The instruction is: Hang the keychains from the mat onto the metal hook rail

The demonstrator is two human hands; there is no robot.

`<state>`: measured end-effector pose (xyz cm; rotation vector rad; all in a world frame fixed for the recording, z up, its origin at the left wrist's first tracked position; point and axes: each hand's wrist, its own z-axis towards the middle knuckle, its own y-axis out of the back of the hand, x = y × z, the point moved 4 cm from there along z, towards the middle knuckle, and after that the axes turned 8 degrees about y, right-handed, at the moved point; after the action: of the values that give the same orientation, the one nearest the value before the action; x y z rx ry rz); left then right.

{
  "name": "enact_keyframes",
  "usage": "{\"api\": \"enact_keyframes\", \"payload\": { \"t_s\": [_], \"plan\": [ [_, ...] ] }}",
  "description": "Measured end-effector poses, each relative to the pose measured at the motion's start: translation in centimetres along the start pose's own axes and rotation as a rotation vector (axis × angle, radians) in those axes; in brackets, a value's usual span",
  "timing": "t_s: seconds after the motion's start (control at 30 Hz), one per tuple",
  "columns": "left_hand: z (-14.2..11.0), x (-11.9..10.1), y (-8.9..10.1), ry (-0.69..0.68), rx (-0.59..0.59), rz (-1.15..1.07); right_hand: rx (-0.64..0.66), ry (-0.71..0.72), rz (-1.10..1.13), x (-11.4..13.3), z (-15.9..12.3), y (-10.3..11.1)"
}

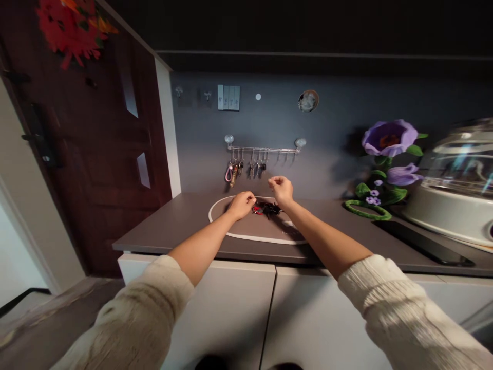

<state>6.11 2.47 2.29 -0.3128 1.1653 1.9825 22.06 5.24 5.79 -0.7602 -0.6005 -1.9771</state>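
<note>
On the oval mat (pixel 262 238) with its white rim lies a dark bunch of keys (pixel 272 208), with a red piece at its left end. My left hand (pixel 242 204) is just left of the bunch, low over the mat, its fingers curled together; anything between them is hidden. Higher up and to the right, my right hand (pixel 282 190) is raised in front of the wall with thumb and fingers pinched, and whatever they hold is too small to name. Above the hands, several key rings with keys (pixel 252 167) hang from a clear hook rail (pixel 265 150).
A purple fabric flower (pixel 390 139) stands on the counter (pixel 157 218) at the right, beside a large white appliance with a clear lid (pixel 454 200). A flat black object (pixel 423 244) lies before them. At the left is a dark red door (pixel 92 164).
</note>
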Motion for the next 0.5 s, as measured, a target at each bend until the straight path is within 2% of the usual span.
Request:
{"api": "enact_keyframes", "payload": {
  "t_s": [0.3,0.5],
  "plan": [
    [-0.6,-0.4,-0.2,-0.084,0.126,0.028,0.202,0.097,-0.148,1.7,-4.5,2.5],
    [-0.8,-0.1,-0.1,-0.159,0.222,0.035,0.326,0.235,-0.328,2.1,-5.9,2.5]
  ]
}}
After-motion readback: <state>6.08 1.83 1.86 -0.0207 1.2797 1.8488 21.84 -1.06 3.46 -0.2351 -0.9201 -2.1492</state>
